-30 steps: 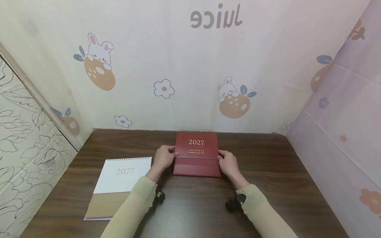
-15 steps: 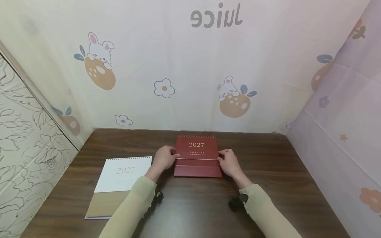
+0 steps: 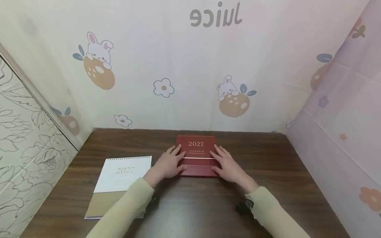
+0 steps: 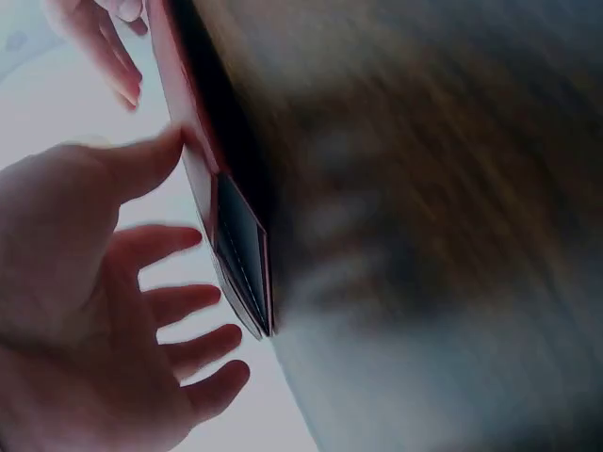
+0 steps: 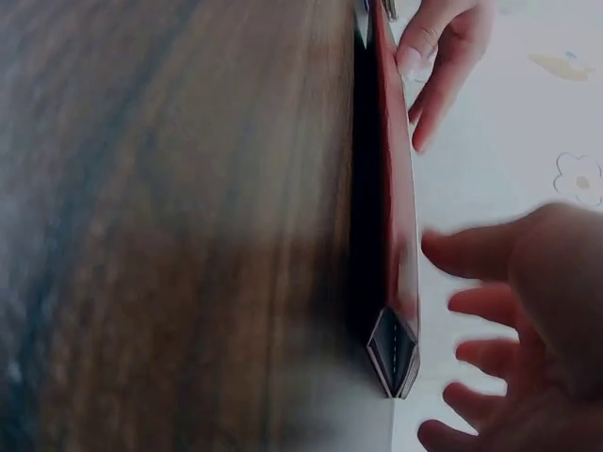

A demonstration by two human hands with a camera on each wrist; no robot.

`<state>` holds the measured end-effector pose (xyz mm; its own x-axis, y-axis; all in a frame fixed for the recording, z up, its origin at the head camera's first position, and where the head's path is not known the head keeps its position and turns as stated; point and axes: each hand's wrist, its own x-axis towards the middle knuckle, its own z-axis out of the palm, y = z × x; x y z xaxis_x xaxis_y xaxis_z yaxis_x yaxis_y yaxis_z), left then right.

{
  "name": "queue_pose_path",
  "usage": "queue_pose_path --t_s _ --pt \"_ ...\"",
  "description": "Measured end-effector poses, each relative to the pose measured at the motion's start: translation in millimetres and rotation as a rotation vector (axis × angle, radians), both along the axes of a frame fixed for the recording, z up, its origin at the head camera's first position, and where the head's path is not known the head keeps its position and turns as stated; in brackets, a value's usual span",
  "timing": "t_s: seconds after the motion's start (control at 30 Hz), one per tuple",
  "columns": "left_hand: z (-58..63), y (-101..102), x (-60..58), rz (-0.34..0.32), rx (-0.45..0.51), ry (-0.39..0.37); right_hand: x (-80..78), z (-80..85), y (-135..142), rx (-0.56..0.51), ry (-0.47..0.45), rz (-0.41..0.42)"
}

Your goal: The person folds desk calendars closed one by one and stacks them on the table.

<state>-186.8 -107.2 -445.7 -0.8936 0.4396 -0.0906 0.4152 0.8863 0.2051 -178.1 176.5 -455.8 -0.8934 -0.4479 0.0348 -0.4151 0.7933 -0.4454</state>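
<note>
A dark red 2027 desk calendar (image 3: 197, 146) lies low at the back middle of the table, its spiral edge toward the wall. My left hand (image 3: 169, 164) rests on its left side with fingers spread and thumb on the lower red flap. On the right side, my right hand (image 3: 230, 166) reaches over the cover with its fingers spread too. From the left wrist view, the end of the calendar (image 4: 240, 254) shows a narrow dark hollow between its folded boards. A similar diamond-shaped gap shows at the calendar's near end (image 5: 396, 348) in the right wrist view.
A white 2027 spiral desk calendar (image 3: 126, 172) with a tan lower band lies at the left of the brown wooden table (image 3: 190, 205), partly behind the left sleeve. A printed curtain (image 3: 190, 66) hangs right behind the table's back edge.
The red calendar has sunk lower and its spiral edge came down slightly. Both hands have let go of its side edges and now lie spread over its face.
</note>
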Motion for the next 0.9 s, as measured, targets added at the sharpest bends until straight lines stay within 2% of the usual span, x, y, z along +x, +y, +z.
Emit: queue_pose_path --t_s 0.1,0.2,0.53,0.7,0.9 --pt "-0.5 0.9 2.6 -0.084 -0.01 -0.029 2.0 2.6 -2.1 0.016 -0.068 0.089" --pt "0.5 2.5 4.8 -0.12 -0.016 -0.049 3.3 3.1 -4.7 0.055 -0.127 0.136" --pt "2.5 7.0 6.2 -0.1 -0.07 -0.144 5.1 2.3 -10.4 0.2 -0.217 0.169" --pt "7.1 10.8 6.3 -0.096 -0.095 -0.173 3.6 5.6 -9.5 0.218 -0.236 0.159" --pt "6.9 10.4 7.3 -0.089 -0.12 -0.195 3.3 6.2 -10.6 0.227 -0.242 0.162"
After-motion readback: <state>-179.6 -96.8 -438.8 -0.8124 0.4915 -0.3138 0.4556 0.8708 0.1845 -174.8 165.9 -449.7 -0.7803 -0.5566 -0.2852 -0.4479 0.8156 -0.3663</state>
